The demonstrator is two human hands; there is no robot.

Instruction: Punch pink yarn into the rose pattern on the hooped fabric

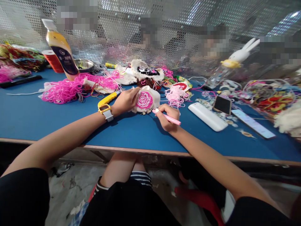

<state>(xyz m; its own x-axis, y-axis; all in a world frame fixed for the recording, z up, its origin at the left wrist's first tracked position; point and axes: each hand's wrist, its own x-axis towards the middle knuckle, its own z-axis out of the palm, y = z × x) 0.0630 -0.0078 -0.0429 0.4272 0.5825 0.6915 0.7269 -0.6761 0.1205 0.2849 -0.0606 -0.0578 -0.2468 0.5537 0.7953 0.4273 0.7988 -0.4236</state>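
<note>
Grip, left hand [126,99]: fingers closed on the left edge of the round fabric piece [145,99]. Grip, right hand [168,115]: closed around a pink pen-like tool [172,120], its tip at the lower right edge of the piece; whether tip meets cloth cannot be told.

Round fabric piece: cream cloth, held tilted above the middle of the blue bench [35,116], between the hands. Done: a pink-and-white spiral, seemingly filling most of its circle. Left: cream cloth around the spiral is bare; whether it is meant to be worked cannot be judged. Apparently well advanced.

Beside the left wrist: yellow-handled tool [107,99]. Left, farther off: bright pink yarn [62,91], bottle [62,50], red spool [53,61]. Far middle: second cream cloth piece with dark work [148,71]. Just beyond the right hand: pale pink yarn [176,95]. Right: white oblong case [207,116], phone [254,124], multicoloured yarn [270,97].
</note>
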